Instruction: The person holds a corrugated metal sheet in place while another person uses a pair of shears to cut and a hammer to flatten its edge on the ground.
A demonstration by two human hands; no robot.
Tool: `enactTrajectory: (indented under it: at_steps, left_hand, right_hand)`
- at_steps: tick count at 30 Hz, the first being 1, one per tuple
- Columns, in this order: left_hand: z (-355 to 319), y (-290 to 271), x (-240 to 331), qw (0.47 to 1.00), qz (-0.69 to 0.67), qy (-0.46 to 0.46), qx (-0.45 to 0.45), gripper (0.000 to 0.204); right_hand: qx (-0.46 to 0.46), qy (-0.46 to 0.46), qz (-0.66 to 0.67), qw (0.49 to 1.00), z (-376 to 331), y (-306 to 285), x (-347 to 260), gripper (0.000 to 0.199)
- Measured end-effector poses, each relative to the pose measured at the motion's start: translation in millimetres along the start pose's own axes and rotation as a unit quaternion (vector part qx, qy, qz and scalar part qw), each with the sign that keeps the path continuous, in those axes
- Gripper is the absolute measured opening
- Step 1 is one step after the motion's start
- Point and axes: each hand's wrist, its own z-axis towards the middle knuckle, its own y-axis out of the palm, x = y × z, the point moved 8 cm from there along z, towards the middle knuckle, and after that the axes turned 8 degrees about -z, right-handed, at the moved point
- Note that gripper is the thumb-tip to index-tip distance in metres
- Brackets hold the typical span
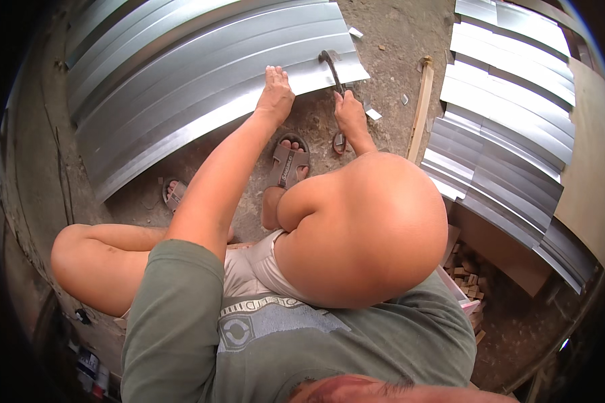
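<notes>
A long, ribbed sheet of silvery metal (202,87) lies across the floor in front of me. Flat on its near edge rests my left hand (275,94), fingers stretched out and holding nothing. To the right, my right hand (351,114) is closed around a dark, curved metal tool (331,67). The tool's hooked far end lies over the sheet's right corner; its exact kind is unclear. A dark loop (339,142) shows just below that hand, and I cannot tell whether it belongs to the tool.
Small metal scraps (373,113) lie on the dirt floor by the sheet. A wooden strip (421,107) stretches along the right, beside stacked metal sheets (504,127). Wood blocks (465,279) are piled near my right side. My sandalled feet (290,161) are close to the sheet's edge.
</notes>
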Motion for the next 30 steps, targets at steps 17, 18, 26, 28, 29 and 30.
enactTrajectory:
  at_steps: [17, 18, 26, 28, 29, 30]
  left_hand:
    - [-2, 0, 6, 1.000, -0.007, 0.009, -0.020, 0.057]
    - [-2, 4, 4, 1.000, -0.002, 0.005, -0.021, 0.057]
    - [-4, 11, 4, 1.000, -0.027, -0.003, -0.013, 0.057]
    - [-8, 11, 1, 1.000, -0.023, -0.009, -0.011, 0.057]
    - [-5, 9, 3, 1.000, -0.015, -0.003, -0.014, 0.058]
    - [-4, 6, 9, 1.000, -0.024, 0.004, -0.014, 0.058]
  right_hand:
    - [-0.021, 0.002, -0.014, 1.000, -6, 4, 0, 0.043]
    - [-0.029, 0.000, -0.015, 0.999, -7, 1, -6, 0.043]
    - [-0.010, -0.025, -0.029, 0.999, -10, -2, -18, 0.044]
    - [-0.011, -0.037, 0.005, 0.999, -11, -6, -33, 0.045]
    - [-0.012, -0.029, -0.004, 0.999, -9, -5, -33, 0.045]
    - [-0.012, -0.014, -0.017, 1.000, -8, -2, -21, 0.045]
